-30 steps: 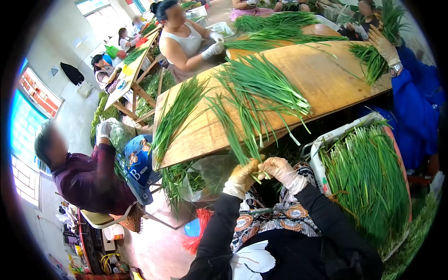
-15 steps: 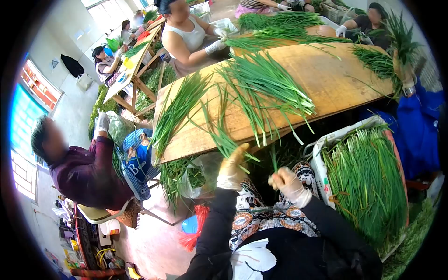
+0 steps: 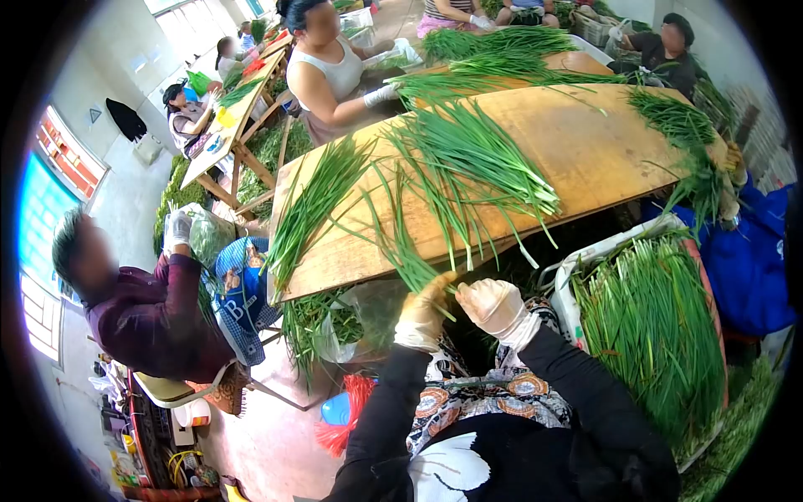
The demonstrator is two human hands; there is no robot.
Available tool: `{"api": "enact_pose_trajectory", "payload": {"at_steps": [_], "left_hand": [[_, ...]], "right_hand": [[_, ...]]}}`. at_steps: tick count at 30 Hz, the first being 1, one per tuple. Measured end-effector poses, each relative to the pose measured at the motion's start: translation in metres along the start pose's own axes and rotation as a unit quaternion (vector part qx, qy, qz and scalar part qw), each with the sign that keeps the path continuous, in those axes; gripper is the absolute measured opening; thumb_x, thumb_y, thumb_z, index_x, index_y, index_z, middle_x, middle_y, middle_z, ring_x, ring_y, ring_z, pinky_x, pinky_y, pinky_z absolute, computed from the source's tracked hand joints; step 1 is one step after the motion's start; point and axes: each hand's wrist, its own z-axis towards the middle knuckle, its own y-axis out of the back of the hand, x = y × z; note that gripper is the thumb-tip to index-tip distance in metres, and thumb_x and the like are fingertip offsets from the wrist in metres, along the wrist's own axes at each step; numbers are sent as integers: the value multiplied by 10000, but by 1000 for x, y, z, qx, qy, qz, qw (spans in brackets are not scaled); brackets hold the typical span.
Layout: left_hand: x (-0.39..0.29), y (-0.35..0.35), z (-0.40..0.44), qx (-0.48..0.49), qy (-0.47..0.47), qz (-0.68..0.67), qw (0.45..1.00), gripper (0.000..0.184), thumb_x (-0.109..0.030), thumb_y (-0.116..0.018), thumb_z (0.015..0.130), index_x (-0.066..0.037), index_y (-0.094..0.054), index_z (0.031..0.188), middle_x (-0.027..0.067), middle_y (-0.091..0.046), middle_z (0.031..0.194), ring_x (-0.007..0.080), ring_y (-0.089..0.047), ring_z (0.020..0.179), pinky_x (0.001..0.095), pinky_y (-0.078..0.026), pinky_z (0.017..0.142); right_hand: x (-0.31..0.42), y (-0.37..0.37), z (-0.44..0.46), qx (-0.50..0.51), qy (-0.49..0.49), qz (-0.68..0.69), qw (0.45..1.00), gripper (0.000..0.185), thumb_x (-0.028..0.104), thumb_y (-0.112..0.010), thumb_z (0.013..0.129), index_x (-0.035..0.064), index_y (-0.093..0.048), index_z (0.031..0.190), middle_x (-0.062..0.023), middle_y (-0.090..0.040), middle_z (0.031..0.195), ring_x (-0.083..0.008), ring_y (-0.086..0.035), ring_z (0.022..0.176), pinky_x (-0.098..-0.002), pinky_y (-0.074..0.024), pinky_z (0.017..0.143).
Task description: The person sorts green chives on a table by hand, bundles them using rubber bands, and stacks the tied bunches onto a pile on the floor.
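My gloved left hand (image 3: pixel 424 311) is closed round the lower part of a small bunch of chives (image 3: pixel 410 264), whose leaves trail up over the table edge. Close beside it, my gloved right hand (image 3: pixel 493 308) has its fingers pinched together near the stalk ends. What sits between those fingers is too small to make out. Ahead on the wooden table (image 3: pixel 594 138) lies a larger pile of chives (image 3: pixel 489 159), white ends toward me. A second pile (image 3: pixel 322 205) rests at the table's left corner.
At my right stands a white crate (image 3: pixel 571 293) packed with chives (image 3: pixel 652 335). A person in a maroon top (image 3: pixel 159 314) sits at left; another in a white top (image 3: pixel 330 79) works across the table. Red plastic strands (image 3: pixel 358 410) hang by my left arm.
My right hand has moved left and up to my left hand; the green stalk it held is no longer visible. At far right, a person's raised chive bundle has come down to the table edge.
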Motion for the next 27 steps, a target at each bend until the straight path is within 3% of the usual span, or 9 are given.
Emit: {"api": "enact_pose_trajectory", "payload": {"at_steps": [3, 7, 13, 18, 21, 22, 23, 25, 27], "left_hand": [[-20, 2, -1, -61, -50, 12, 997, 263, -179, -576, 805, 29, -604, 964, -54, -373, 546, 80, -348, 521, 207, -292, 505], [-50, 22, 7, -80, -134, 115, 981, 189, -114, -572, 782, 24, -607, 907, 6, -561, 687, 75, -437, 553, 209, -354, 506], [-57, -4, 47, -20, -153, 148, 977, 223, -128, -575, 773, 7, -538, 947, 54, -573, 731, 129, -527, 641, 236, -426, 581], [-48, -39, 74, -167, -207, 639, 721, 506, -234, -701, 663, 49, -451, 999, 229, -580, 832, 375, -571, 799, 398, -459, 690], [-43, -30, 83, -147, -241, 663, 693, 423, -149, -630, 697, 47, -437, 1018, 249, -566, 899, 404, -552, 847, 401, -454, 704], [-51, -29, 82, -116, -197, 637, 736, 387, -78, -571, 701, 46, -422, 1035, 266, -547, 903, 421, -535, 865, 406, -447, 709], [-56, -30, 76, -148, -192, 656, 715, 356, -72, -568, 712, 48, -432, 1018, 215, -567, 862, 368, -563, 833, 406, -449, 706], [-64, -17, 71, 17, -96, 284, 954, 236, -89, -588, 708, -11, -553, 927, 154, -607, 870, 274, -593, 768, 347, -454, 705], [-66, -14, 53, 4, -17, 237, 971, 175, -96, -565, 749, -16, -577, 904, 107, -608, 879, 196, -581, 755, 327, -464, 696]], "right_hand": [[3, 7, -1, -55, -7, 31, 998, 119, 206, -577, 753, 102, -549, 700, -47, -481, 540, -210, -518, 511, -301, -422, 465], [-8, 29, -29, 303, -53, 143, 941, 372, 418, -569, 757, 80, -563, 602, -119, -537, 548, -284, -561, 534, -380, -439, 490], [-34, 17, 43, 81, -208, -23, 974, 474, 512, -534, 752, 74, -560, 573, -90, -563, 562, -264, -584, 560, -360, -455, 497], [-53, -10, 84, 335, -279, 6, 900, 385, 423, -571, 740, 51, -634, 817, -137, -622, 817, -296, -603, 791, -385, -468, 683], [-86, -39, 73, 333, -210, 105, 913, 315, 336, -546, 767, 36, -638, 781, -147, -629, 813, -294, -608, 781, -378, -465, 679], [-91, -28, 73, 257, -57, 108, 959, 217, 243, -503, 825, 64, -620, 787, -83, -630, 725, -243, -569, 606, -346, -449, 577], [-91, -17, 70, 294, -336, 392, 805, 261, 253, -474, 858, 51, -618, 777, -48, -627, 692, -129, -546, 565, -247, -415, 521], [-93, -1, 60, 248, -334, 539, 732, 304, 298, -477, 870, 45, -619, 779, -24, -625, 708, -53, -515, 560, -177, -366, 494], [-81, 10, 46, 178, -315, 665, 653, 375, 365, -472, 866, 31, -623, 786, -35, -624, 706, -65, -519, 561, -175, -363, 495]]}}
